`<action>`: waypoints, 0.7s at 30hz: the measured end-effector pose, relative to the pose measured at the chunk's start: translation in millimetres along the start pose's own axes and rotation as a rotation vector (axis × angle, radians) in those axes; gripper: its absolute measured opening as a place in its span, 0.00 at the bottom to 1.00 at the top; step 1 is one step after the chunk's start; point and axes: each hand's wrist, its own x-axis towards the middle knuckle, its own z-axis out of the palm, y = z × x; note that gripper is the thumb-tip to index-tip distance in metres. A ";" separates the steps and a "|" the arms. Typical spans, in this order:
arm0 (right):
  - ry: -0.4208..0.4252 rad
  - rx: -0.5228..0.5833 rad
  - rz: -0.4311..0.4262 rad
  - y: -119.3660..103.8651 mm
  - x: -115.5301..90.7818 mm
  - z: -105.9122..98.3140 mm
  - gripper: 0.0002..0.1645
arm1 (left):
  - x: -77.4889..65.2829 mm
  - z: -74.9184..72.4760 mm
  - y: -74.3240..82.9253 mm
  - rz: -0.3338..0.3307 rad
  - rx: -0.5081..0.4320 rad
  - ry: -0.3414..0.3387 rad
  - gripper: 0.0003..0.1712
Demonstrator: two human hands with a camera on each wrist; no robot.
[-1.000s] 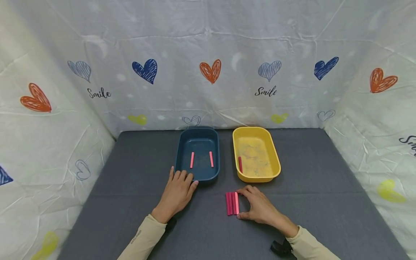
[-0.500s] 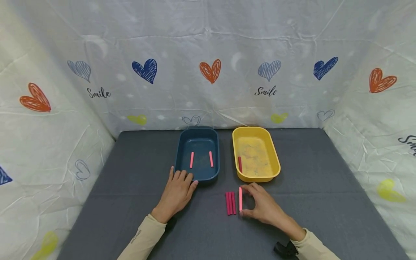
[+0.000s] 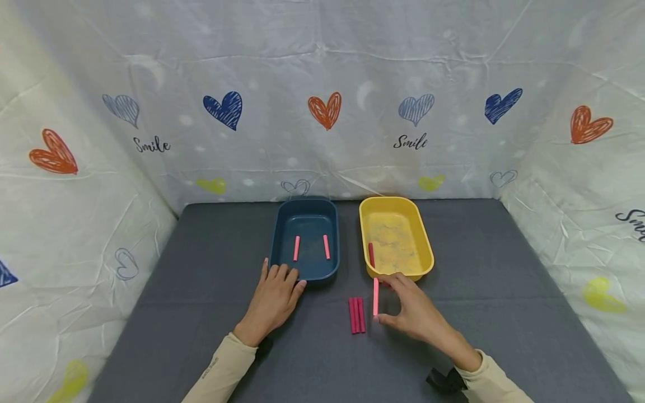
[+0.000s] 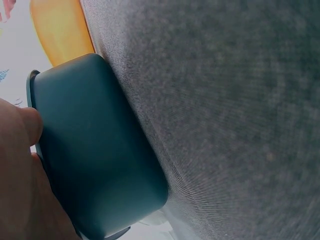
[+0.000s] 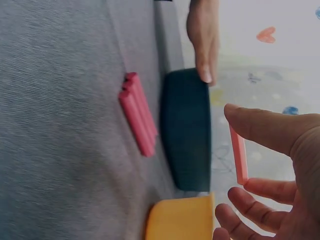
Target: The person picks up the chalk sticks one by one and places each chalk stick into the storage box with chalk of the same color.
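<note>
My right hand (image 3: 418, 308) pinches a light pink stick (image 3: 375, 296) by its two ends, between thumb and fingertip, raised above the table in front of the yellow tray (image 3: 428, 258). In the right wrist view the same pink stick (image 5: 239, 155) spans from thumb to finger. Left of it, several dark pink sticks (image 3: 357, 315) lie side by side on the cloth. My left hand (image 3: 274, 299) grips the near left rim of the blue tray (image 3: 322, 273), fingers over the edge. Two light pink sticks (image 3: 296, 248) lie inside that tray. One dark red stick (image 3: 372, 255) lies in the yellow tray.
Both trays stand side by side at the back of a table under a dark grey cloth (image 3: 221, 240). A white printed curtain (image 3: 272, 134) hangs behind and along both sides. A black strap (image 3: 445, 382) sits at the right wrist.
The right hand has taken the light pink stick off the right end of the row and carried it up and away, toward the yellow tray. The left hand stays put.
</note>
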 end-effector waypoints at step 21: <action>0.095 0.074 -0.111 -23.2 34.5 -26.9 0.49 | 0.9 0.1 -0.8 -0.005 0.005 -0.010 0.17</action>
